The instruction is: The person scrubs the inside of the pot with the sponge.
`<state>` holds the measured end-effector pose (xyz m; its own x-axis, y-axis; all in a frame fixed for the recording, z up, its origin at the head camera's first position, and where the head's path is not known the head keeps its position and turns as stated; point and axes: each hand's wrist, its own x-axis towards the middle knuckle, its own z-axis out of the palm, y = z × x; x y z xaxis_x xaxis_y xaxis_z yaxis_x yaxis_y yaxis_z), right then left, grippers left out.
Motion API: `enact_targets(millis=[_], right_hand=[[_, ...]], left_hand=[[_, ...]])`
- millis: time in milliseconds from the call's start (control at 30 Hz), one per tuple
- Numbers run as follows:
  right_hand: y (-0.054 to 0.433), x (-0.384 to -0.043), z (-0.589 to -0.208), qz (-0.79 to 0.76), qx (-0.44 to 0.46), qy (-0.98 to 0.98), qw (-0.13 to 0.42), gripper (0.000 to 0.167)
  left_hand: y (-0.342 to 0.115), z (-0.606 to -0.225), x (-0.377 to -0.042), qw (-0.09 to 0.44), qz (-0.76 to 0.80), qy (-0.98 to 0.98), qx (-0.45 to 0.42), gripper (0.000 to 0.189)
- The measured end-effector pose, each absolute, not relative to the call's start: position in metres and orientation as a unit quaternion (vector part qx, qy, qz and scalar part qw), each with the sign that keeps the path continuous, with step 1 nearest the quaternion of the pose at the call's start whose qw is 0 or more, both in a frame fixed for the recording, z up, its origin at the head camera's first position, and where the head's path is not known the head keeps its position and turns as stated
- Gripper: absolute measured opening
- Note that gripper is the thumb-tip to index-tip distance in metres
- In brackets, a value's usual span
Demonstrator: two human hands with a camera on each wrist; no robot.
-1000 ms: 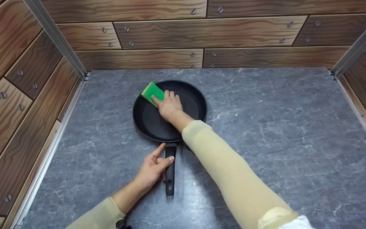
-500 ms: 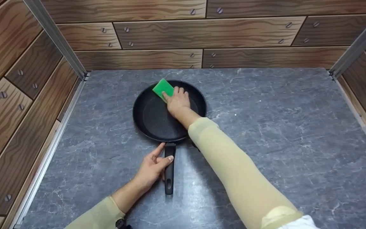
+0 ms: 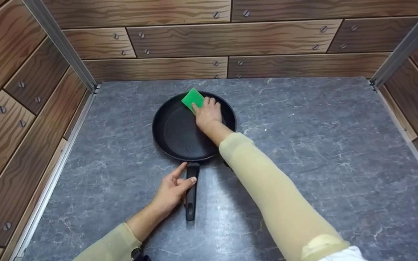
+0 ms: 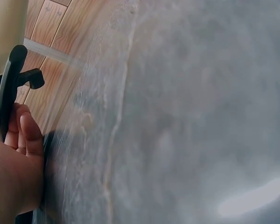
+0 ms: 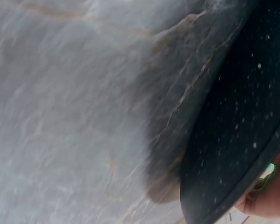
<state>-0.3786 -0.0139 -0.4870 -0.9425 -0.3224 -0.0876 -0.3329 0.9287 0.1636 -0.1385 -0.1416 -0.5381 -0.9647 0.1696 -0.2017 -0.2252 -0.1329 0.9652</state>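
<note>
A black frying pan (image 3: 180, 136) lies on the table, its handle (image 3: 191, 197) pointing toward me. My left hand (image 3: 168, 191) grips that handle near the pan, thumb on top and index finger stretched toward the rim. In the left wrist view, fingers curl under the handle (image 4: 7, 93). Inside the pan, my right hand (image 3: 209, 113) holds a green sponge (image 3: 192, 98) against the far inner wall, one corner reaching over the rim. The right wrist view shows mostly the pan's outer side (image 5: 238, 121), with a bit of the hand (image 5: 273, 196) beyond it.
The grey marbled table (image 3: 303, 156) extends around the pan. Wood-patterned panels (image 3: 180, 40) wall the back and both sides, with metal posts (image 3: 64, 47) at the corners.
My right hand has slid the sponge rightward and slightly away along the pan's far inner wall. The left hand keeps its hold on the handle. The head view has shifted slightly.
</note>
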Motion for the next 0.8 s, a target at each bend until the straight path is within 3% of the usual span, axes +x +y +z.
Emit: enact_targets(millis=[800], right_hand=[[0.032,-0.370,-0.473,0.131,-0.168,0.977,0.018,0.049]], left_hand=[[-0.138,-0.538,-0.138,0.120,0.752,0.647,-0.029,0.084]])
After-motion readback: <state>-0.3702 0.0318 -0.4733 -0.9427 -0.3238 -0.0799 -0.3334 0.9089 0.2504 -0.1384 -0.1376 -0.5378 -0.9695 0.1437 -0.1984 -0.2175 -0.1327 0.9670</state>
